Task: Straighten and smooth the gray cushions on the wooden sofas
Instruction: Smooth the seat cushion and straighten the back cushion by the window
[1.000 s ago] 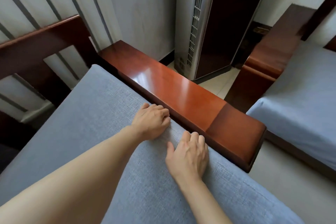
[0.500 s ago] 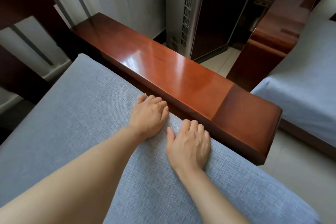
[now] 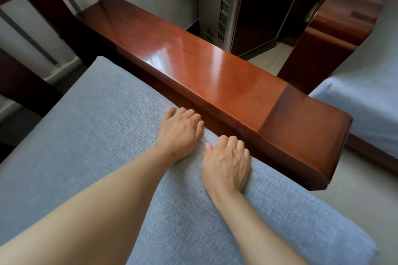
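Both hands, left hand [image 3: 179,130] and right hand [image 3: 226,163], press the gray cushion [image 3: 90,135] beneath them.

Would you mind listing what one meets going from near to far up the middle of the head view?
Gray cushion → right hand → left hand, both resting on the cushion's edge → wooden armrest → tower fan standing on the floor beyond it.
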A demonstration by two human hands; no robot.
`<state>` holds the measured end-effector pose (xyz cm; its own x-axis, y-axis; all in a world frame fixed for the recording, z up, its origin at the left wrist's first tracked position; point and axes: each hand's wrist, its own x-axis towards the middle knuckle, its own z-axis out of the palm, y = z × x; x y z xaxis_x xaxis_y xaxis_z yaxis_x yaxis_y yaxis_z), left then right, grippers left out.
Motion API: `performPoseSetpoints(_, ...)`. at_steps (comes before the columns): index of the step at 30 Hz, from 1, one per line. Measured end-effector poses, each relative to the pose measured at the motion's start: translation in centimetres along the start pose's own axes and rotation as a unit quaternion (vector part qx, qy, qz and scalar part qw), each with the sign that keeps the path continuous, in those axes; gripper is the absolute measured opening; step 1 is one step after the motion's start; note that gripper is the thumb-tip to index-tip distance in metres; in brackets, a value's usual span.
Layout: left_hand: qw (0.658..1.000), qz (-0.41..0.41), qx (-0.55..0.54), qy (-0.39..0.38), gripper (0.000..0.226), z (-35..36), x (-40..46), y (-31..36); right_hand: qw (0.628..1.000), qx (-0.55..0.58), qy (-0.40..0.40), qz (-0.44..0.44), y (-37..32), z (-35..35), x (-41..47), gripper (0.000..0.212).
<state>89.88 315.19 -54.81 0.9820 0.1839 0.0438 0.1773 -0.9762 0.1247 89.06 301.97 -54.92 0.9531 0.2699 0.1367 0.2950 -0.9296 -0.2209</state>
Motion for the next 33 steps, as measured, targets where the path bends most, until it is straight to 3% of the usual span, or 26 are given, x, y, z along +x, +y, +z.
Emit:
performPoseSetpoints(1, 1.0, -0.001, 0.003, -0.023, 0.039, 0.5, 0.2, 0.2, 1.0, 0.001, -0.01, 0.0, 0.3, 0.5, 0.1, 0.026)
performPoseSetpoints(4, 1.0, -0.007, 0.007, -0.001, 0.043, 1.8, 0.4, 0.3, 0.999, -0.002, -0.042, -0.009, 1.0, 1.4, 0.0, 0.027)
performPoseSetpoints(10, 0.995, -0.017, 0.014, -0.093, 0.045, 2.9, 1.1, 0.4, 0.993, 0.014, -0.113, -0.03, 1.9, 2.6, 1.2, 0.041)
performPoseSetpoints(12, 0.99, -0.029, 0.01, -0.139, 0.035, 3.2, 0.3, 0.4, 0.983, 0.013, -0.169, -0.073, 2.7, 2.8, 0.8, 0.064)
performPoseSetpoints(13, 0.983, -0.037, 0.008, -0.18, 0.042, 3.3, -0.4, 0.1, 0.97, 0.011, -0.217, -0.111, 3.1, 2.9, 0.6, 0.073)
performPoseSetpoints(16, 0.96, -0.066, 0.0, -0.271, 0.057, 3.3, -2.7, -0.9, 0.93, 0.013, -0.331, -0.158, 4.1, 3.1, 0.5, 0.078)
performPoseSetpoints(25, 0.943, -0.196, -0.056, -0.263, 0.059, 3.0, -7.8, 0.7, 0.901, -0.025, -0.353, -0.252, 4.0, 2.2, 0.9, 0.074)
performPoseSetpoints(33, 0.914, -0.298, -0.099, -0.255, 0.061, 0.8, -17.4, 3.2, 0.87, -0.04, -0.367, -0.326, 2.0, -0.1, -3.7, 0.069)
